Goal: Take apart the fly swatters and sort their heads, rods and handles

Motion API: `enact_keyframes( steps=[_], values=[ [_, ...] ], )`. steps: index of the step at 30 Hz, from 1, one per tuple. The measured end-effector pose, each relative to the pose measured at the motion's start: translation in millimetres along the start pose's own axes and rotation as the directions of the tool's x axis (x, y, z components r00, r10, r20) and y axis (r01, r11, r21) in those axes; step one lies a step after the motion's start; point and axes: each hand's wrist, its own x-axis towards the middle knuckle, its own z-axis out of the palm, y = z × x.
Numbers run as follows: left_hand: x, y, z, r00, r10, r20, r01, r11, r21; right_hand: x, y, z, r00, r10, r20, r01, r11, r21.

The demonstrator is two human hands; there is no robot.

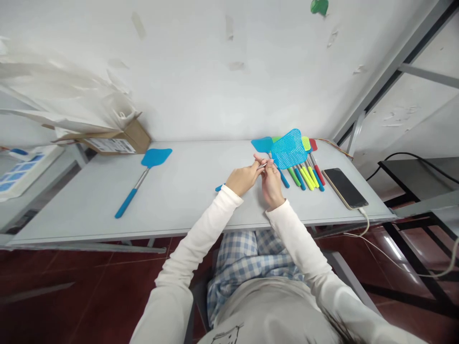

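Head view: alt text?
A left hand and right hand meet at a small metal rod above a pale table. Colored fly swatters lie beside them, with a lone blue swatter and a phone nearby.

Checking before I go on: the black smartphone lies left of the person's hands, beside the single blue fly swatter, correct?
No, the side is wrong. The head view shows the black smartphone with gold edges right of the person's left hand and right hand, beside the bunched fly swatters with coloured handles, not the single blue fly swatter.
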Motion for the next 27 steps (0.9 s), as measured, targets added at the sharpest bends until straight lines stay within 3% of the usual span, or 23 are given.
enact_keyframes(
  steps=[4, 7, 12, 14, 17, 22, 27],
  values=[
    [1, -8, 5.4, 1.000, 0.016, 0.007, -0.016, 0.998, 0.057, 15, -9, -7, 0.998, -0.039, -0.043, 0.039, 0.999, -0.007],
    [-6, -22, 5.3, 0.998, 0.040, 0.043, -0.045, 0.992, 0.117, 37, -30, -26, 0.982, -0.081, -0.171, 0.085, 0.996, 0.020],
    [-19, -45, -6.7, 0.999, 0.032, 0.042, -0.038, 0.988, 0.152, 68, -61, -57, 0.977, -0.082, -0.196, 0.080, 0.997, -0.017],
    [-18, -49, -12.1, 0.999, 0.030, 0.012, -0.031, 0.988, 0.151, 70, -63, -54, 0.965, -0.129, -0.229, 0.130, 0.991, -0.008],
    [-13, -45, -14.7, 0.999, 0.040, -0.012, -0.038, 0.991, 0.132, 63, -59, -34, 0.964, -0.170, -0.203, 0.184, 0.981, 0.054],
    [-4, -23, -6.7, 0.997, 0.068, -0.027, -0.066, 0.997, 0.041, 38, -52, 4, 0.994, -0.090, -0.057, 0.097, 0.985, 0.144],
    [-9, -16, -5.0, 0.998, 0.063, -0.003, -0.062, 0.995, 0.073, 43, -58, -6, 0.990, -0.098, -0.099, 0.114, 0.980, 0.165]
  ],
)
